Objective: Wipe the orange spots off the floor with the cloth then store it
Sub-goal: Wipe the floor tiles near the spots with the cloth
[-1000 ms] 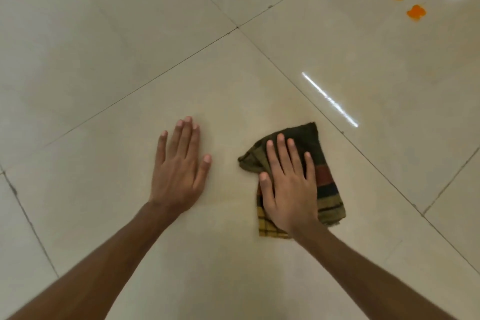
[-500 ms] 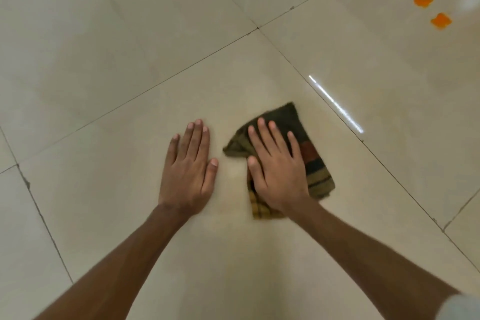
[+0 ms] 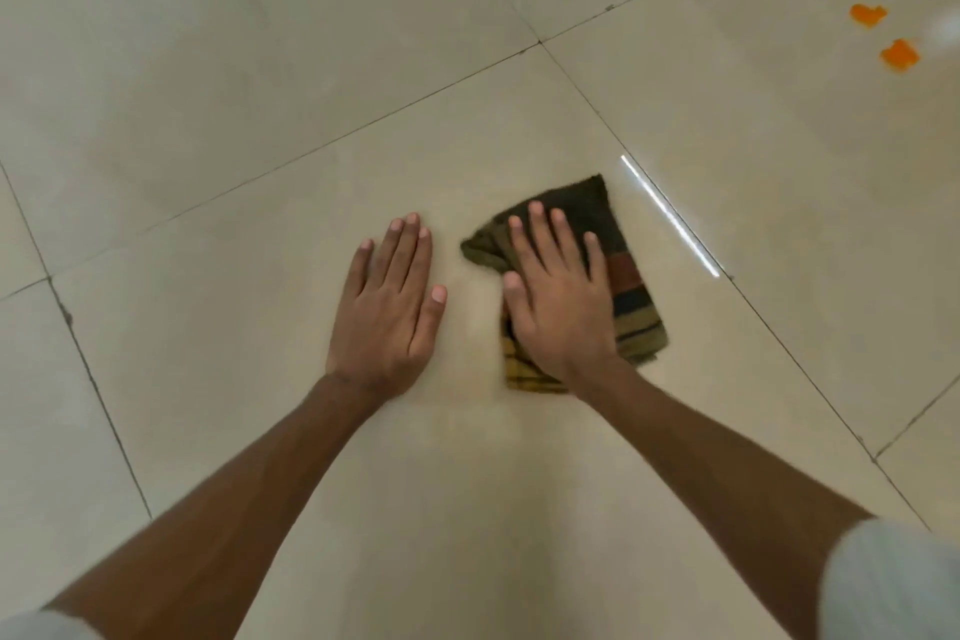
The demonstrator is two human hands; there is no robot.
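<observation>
A dark checked cloth (image 3: 631,286) with striped edges lies folded on the beige tiled floor. My right hand (image 3: 558,301) lies flat on top of it, fingers spread, pressing it down. My left hand (image 3: 387,307) rests palm-down on the bare tile just left of the cloth, holding nothing. Three orange spots (image 3: 867,14) sit in a short diagonal row at the far upper right, well away from the cloth and both hands.
Dark grout lines (image 3: 540,42) cross the glossy floor. A bright streak of reflected light (image 3: 670,216) lies just right of the cloth. White sleeve ends (image 3: 883,582) show at the bottom corners.
My right hand has slid the cloth leftward and a little forward, closing the gap to my left hand. The left hand has stayed planted on the tile.
</observation>
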